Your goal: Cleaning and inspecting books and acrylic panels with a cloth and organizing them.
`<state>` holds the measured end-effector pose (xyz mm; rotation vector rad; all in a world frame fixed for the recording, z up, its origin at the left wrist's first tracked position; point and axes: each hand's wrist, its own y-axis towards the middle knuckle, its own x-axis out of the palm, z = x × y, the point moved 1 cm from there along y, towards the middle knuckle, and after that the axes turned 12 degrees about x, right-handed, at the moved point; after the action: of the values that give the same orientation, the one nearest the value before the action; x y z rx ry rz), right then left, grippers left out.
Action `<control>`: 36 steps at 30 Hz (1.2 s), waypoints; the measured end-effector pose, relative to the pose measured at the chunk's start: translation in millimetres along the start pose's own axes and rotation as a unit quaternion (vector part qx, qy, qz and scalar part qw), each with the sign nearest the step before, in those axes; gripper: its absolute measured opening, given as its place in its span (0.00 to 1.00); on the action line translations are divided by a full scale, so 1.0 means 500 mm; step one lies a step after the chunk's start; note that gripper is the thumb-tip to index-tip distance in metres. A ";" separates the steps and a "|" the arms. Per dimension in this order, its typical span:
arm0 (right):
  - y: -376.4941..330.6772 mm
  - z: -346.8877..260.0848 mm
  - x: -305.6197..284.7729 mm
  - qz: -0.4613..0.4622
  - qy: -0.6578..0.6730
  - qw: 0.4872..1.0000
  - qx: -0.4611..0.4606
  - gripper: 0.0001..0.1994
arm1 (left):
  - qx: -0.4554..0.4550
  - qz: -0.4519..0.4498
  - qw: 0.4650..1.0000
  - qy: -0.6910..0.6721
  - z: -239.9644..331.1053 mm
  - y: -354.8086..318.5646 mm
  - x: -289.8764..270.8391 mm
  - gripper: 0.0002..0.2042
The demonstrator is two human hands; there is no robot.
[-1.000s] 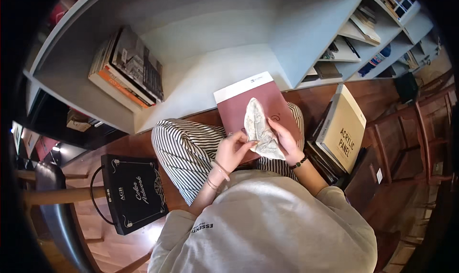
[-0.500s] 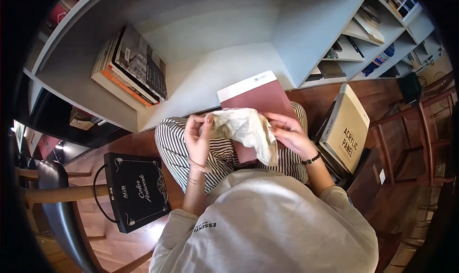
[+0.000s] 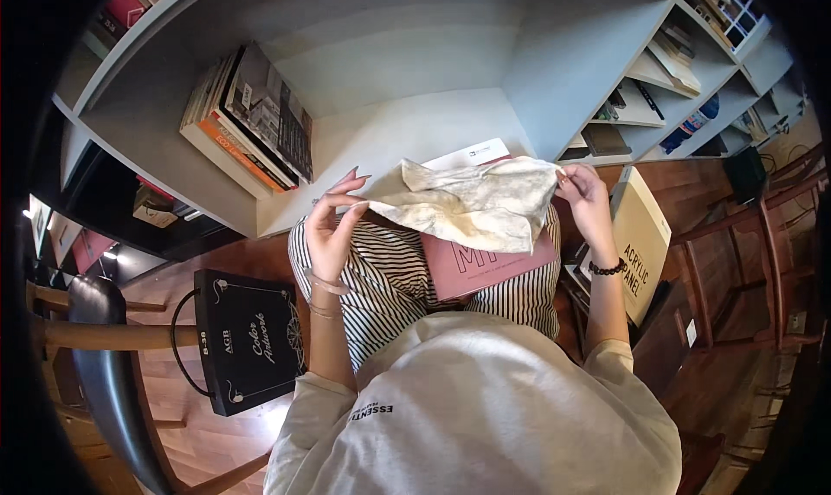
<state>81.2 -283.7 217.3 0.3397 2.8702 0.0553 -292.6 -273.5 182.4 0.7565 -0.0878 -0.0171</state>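
Clearly stretched between both hands, a cream-coloured, faintly marbled soft cloth (image 3: 472, 205) hangs in loose folds above the person's lap, crumpled and creased along its lower edge. The left hand (image 3: 333, 226) pinches the cloth's left corner between thumb and fingertips, the other fingers fanned upward. The right hand (image 3: 587, 202) grips the right corner with curled fingers; a dark beaded bracelet (image 3: 608, 269) circles that wrist.

Under the cloth lies a flat, dusty-pink rectangular hardcover book (image 3: 485, 265) with a smooth matte cover, resting on black-and-white striped trousers (image 3: 389, 278); the cloth drapes over the book's upper part and hides it. A white edge of the book (image 3: 472, 155) shows above the cloth.

Behind the lap stands a pale grey, smooth-surfaced shelf unit (image 3: 389, 79) with deep square compartments. In the nearest compartment a stack of glossy books and magazines (image 3: 251, 122) leans at its left side. To the person's right a thick beige boxed book (image 3: 640, 244) stands tilted on a pile of other volumes. On the reddish-brown wooden plank floor (image 3: 199, 434) to the left lies a black rectangular case with a thin looped handle (image 3: 247, 339), next to a dark padded chair with wooden legs (image 3: 104, 356).
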 end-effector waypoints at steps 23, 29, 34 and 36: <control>-0.103 0.085 0.054 0.159 -0.491 0.856 0.019 0.21 | -0.076 -0.254 0.938 0.224 -0.210 -0.059 0.144 0.24; -0.072 0.113 0.005 0.134 -0.471 0.871 0.051 0.11 | -0.172 -0.362 0.890 0.217 -0.251 0.013 0.198 0.19; -0.021 0.028 -0.043 0.139 -0.089 0.986 -0.007 0.06 | -0.015 -0.264 0.950 0.165 -0.136 0.122 0.197 0.08; -0.020 -0.047 -0.054 0.149 0.012 0.982 -0.112 0.04 | 0.096 -0.204 0.965 0.131 -0.043 0.175 0.188 0.07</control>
<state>98.5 -300.1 246.0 0.7224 2.7736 0.4360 -198.6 -199.4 234.0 0.9538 0.3251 -0.3041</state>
